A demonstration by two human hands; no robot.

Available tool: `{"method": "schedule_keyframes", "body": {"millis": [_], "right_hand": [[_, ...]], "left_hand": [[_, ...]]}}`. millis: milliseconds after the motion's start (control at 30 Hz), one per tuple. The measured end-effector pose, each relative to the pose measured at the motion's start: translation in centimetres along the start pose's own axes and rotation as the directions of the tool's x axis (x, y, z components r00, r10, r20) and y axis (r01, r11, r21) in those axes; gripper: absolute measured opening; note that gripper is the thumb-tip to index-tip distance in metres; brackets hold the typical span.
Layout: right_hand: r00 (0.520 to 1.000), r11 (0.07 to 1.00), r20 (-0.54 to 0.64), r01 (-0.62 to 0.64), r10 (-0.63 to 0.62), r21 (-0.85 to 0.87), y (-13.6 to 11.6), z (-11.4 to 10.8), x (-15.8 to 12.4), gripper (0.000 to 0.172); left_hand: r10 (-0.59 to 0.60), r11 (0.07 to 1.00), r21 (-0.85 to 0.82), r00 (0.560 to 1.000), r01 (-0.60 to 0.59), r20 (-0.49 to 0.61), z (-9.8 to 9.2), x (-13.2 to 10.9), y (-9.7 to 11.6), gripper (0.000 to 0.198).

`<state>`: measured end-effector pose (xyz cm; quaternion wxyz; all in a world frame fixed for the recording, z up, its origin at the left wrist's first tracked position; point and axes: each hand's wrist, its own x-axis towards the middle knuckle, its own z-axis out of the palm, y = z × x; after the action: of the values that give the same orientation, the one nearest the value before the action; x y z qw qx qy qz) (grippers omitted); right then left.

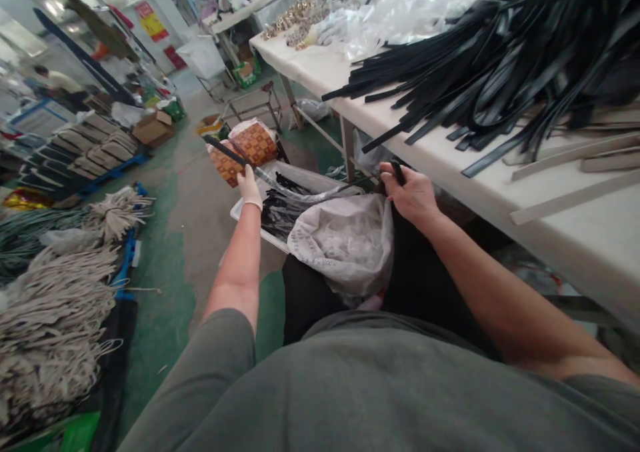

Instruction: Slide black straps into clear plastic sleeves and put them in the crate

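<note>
So the left hand (249, 187), in a pale glove, is gripping a black strap (226, 151), fingers closed around it. One end sticks out past the hand, up and to the left, and from this angle it crosses in front of a checkered thing (257, 142). Right hand (413, 195) has no full glove on it and is over by the bench (313, 72) edge, thumb and fingers pinched on a black piece (397, 172) that pokes out the top. Can't tell if that's the other end of the same strap. There's a shiny band sagging between the two hands, but the join is too blurry to call.

Under the hands there's a white bin (275, 240) with a pile of black strips (280, 207) in it. A white bag (343, 239) sits wide open right in front of the person, between bin and body, with crumpled clear plastic showing inside.

Bench on the right has a big heap of black straps (450, 72), some beige strips (545, 202) near them, plus clear bags (405, 15) and gold bits (295, 25) farther back. Beige bundles (60, 325) are piled to the left, beside the green floor (163, 319).
</note>
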<state>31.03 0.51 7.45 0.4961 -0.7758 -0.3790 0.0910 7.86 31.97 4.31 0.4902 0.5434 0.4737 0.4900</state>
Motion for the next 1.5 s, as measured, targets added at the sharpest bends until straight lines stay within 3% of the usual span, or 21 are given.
{"method": "schedule_keyframes", "body": {"millis": [67, 133, 233, 333, 433, 567, 667, 767, 933, 1000, 1100, 1233, 1333, 1400, 1500], "right_hand": [[0.999, 0.999, 0.039, -0.032, 0.032, -0.012, 0.7, 0.1, -0.4, 0.048], [0.985, 0.994, 0.148, -0.100, 0.093, 0.045, 1.7, -0.4, -2.1, 0.047], [0.919, 0.943, 0.336, -0.278, 0.206, 0.183, 3.6, -1.7, -6.3, 0.051], [0.855, 0.899, 0.435, -0.393, 0.281, 0.193, 5.8, -2.6, -10.8, 0.051], [0.849, 0.920, 0.457, -0.365, 0.267, 0.142, 7.4, -2.9, -13.9, 0.047], [0.866, 0.975, 0.456, -0.219, 0.206, -0.025, 7.7, -2.6, -14.9, 0.035], [0.878, 0.984, 0.443, -0.154, 0.179, -0.092, 7.5, -2.3, -14.3, 0.031], [0.889, 0.985, 0.425, -0.148, 0.172, -0.089, 7.6, -2.1, -14.0, 0.030], [0.867, 0.950, 0.428, -0.307, 0.254, 0.056, 8.3, -1.9, -13.7, 0.036], [0.862, 0.912, 0.430, -0.372, 0.269, 0.175, 7.7, -1.9, -12.9, 0.041], [0.863, 0.865, 0.440, -0.403, 0.250, 0.298, 5.0, -1.5, -11.3, 0.042], [0.827, 0.829, 0.555, -0.374, 0.096, 0.415, -0.1, 0.7, -9.9, 0.042], [0.785, 0.839, 0.617, -0.369, 0.052, 0.399, -2.4, 3.3, -10.2, 0.034], [0.763, 0.848, 0.643, -0.381, 0.064, 0.368, -2.8, 4.5, -10.8, 0.023], [0.750, 0.781, 0.650, -0.477, 0.123, 0.403, -2.6, 4.9, -11.3, 0.022]], "left_hand": [[0.020, 0.993, 0.113, 1.000, -0.018, -0.017, 0.8, -0.4, -1.4, 0.050], [-0.104, 0.957, 0.283, 0.987, 0.066, 0.121, 1.6, -3.0, -4.0, 0.045], [-0.331, 0.838, 0.535, 0.876, 0.102, 0.350, 2.8, -8.7, -8.5, 0.036], [-0.418, 0.765, 0.638, 0.818, 0.083, 0.395, 4.2, -13.0, -12.3, 0.029], [-0.480, 0.694, 0.715, 0.796, 0.086, 0.369, 5.6, -14.8, -14.6, 0.033], [-0.512, 0.661, 0.741, 0.793, 0.118, 0.330, 7.1, -15.1, -15.2, 0.029], [-0.491, 0.718, 0.679, 0.803, 0.153, 0.338, 7.6, -15.0, -14.0, 0.027], [-0.463, 0.792, 0.580, 0.807, 0.191, 0.366, 6.8, -15.0, -11.5, 0.035], [-0.404, 0.910, 0.110, 0.795, 0.400, 0.452, 2.9, -15.9, -5.2, 0.039], [-0.343, 0.917, -0.015, 0.806, 0.399, 0.482, 1.4, -16.8, -2.6, 0.040], [-0.237, 0.950, -0.055, 0.824, 0.307, 0.515, 0.4, -19.0, 0.8, 0.038], [-0.154, 0.981, -0.014, 0.810, 0.196, 0.566, 1.3, -22.3, 4.1, 0.036], [-0.101, 0.989, -0.032, 0.822, 0.144, 0.560, 2.7, -23.2, 5.4, 0.033], [-0.073, 0.990, -0.064, 0.848, 0.125, 0.524, 3.6, -22.5, 5.5, 0.033], [-0.116, 0.974, -0.121, 0.885, 0.189, 0.451, 4.3, -20.9, 3.9, 0.038]]}}
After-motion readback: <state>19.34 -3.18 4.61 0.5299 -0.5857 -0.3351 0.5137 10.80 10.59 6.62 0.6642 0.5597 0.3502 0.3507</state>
